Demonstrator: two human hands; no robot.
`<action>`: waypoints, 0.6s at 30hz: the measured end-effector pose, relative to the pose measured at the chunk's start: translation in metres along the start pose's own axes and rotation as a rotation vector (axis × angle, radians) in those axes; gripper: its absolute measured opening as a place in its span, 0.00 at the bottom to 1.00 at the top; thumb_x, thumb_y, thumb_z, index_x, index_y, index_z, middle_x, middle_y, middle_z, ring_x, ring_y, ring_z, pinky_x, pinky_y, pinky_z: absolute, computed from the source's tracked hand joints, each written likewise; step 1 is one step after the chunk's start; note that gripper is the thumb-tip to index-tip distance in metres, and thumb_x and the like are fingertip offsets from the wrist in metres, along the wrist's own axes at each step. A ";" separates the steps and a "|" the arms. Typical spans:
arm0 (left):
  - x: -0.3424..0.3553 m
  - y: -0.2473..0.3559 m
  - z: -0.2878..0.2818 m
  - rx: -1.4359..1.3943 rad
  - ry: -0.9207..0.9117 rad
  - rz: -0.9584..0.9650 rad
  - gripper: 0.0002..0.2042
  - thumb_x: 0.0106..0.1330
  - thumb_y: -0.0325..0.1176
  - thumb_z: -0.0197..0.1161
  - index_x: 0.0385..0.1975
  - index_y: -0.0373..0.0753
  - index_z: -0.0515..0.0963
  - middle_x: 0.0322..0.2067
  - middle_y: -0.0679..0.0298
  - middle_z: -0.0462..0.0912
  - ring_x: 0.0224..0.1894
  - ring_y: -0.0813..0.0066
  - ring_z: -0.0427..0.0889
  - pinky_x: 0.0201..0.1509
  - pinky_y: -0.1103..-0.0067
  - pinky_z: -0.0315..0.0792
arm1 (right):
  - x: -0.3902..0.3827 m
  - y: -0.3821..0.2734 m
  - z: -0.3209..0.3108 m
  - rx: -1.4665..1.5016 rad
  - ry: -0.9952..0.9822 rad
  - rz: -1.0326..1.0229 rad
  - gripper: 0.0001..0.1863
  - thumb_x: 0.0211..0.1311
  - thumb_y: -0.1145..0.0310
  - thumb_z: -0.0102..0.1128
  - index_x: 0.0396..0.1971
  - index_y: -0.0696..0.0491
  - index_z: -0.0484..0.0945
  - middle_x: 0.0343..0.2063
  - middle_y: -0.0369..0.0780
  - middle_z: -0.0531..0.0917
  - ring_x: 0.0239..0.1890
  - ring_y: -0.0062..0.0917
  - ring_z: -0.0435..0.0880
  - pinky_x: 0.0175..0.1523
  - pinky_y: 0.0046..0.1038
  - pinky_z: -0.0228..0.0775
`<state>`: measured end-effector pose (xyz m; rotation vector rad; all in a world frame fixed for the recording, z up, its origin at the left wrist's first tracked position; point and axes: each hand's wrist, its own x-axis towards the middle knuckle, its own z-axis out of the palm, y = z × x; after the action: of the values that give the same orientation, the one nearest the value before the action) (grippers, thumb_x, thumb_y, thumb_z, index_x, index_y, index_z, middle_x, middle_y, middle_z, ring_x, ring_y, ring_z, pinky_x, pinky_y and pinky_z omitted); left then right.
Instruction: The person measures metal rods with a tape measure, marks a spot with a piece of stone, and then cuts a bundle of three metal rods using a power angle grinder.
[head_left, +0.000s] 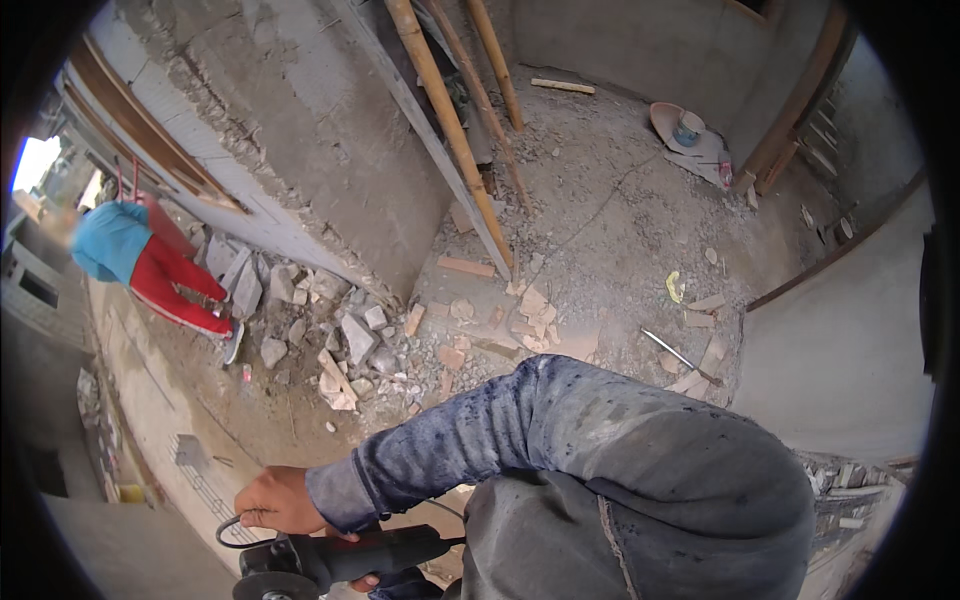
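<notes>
An angle grinder (350, 556) with a dark body and a round disc (275, 586) lies across the lower left of the view. My left hand (366, 582), mostly hidden below the tool, is closed around its body. Above the grinder's head my right hand (282, 500) is closed, with a thin black loop (226, 535) coming from its fingers; I cannot tell whether this is cord or a handle. My right arm, in a dusty blue-grey sleeve (450, 440), reaches across from the right. Dark cord leaves the grinder's rear end.
At left a person in a blue top (112, 240) and red trousers bends near broken concrete rubble (358, 338). Bamboo poles (450, 130) lean by a rough wall (310, 130). A metal rod-like tool (680, 356) lies at right; a bucket (688, 128) stands far back.
</notes>
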<state>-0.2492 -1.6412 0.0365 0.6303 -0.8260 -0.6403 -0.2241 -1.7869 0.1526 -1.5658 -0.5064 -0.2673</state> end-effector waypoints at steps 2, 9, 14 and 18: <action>0.018 0.008 -0.001 0.012 -0.061 0.009 0.26 0.35 0.37 0.67 0.35 0.37 0.63 0.42 0.57 0.55 0.46 0.66 0.56 0.47 0.66 0.59 | 0.006 0.010 -0.011 0.110 0.009 0.073 0.12 0.58 0.62 0.49 0.27 0.56 0.73 0.18 0.41 0.77 0.22 0.30 0.76 0.31 0.32 0.66; 0.070 0.050 -0.006 0.069 0.232 0.196 0.27 0.34 0.39 0.68 0.31 0.38 0.59 0.31 0.65 0.55 0.33 0.74 0.58 0.32 0.77 0.54 | -0.124 0.191 -0.014 0.496 -0.426 0.457 0.24 0.62 0.50 0.44 0.42 0.58 0.73 0.36 0.41 0.79 0.39 0.24 0.76 0.47 0.27 0.65; 0.075 0.117 -0.040 0.048 0.424 0.325 0.26 0.38 0.38 0.65 0.36 0.36 0.60 0.34 0.63 0.57 0.38 0.71 0.60 0.40 0.70 0.57 | -0.149 0.228 -0.058 -0.262 -0.270 0.460 0.15 0.48 0.58 0.58 0.32 0.51 0.75 0.25 0.42 0.77 0.30 0.32 0.77 0.35 0.31 0.66; 0.062 0.150 -0.077 0.142 0.588 0.308 0.26 0.42 0.38 0.62 0.40 0.35 0.62 0.37 0.61 0.59 0.42 0.69 0.61 0.50 0.66 0.57 | -0.152 0.258 -0.124 -0.432 -0.111 0.621 0.12 0.48 0.60 0.57 0.30 0.51 0.74 0.24 0.43 0.77 0.30 0.36 0.77 0.34 0.33 0.66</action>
<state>-0.1152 -1.5701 0.1325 0.7515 -0.4019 -0.0977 -0.2177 -1.9310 -0.1376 -2.0818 -0.0229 0.2021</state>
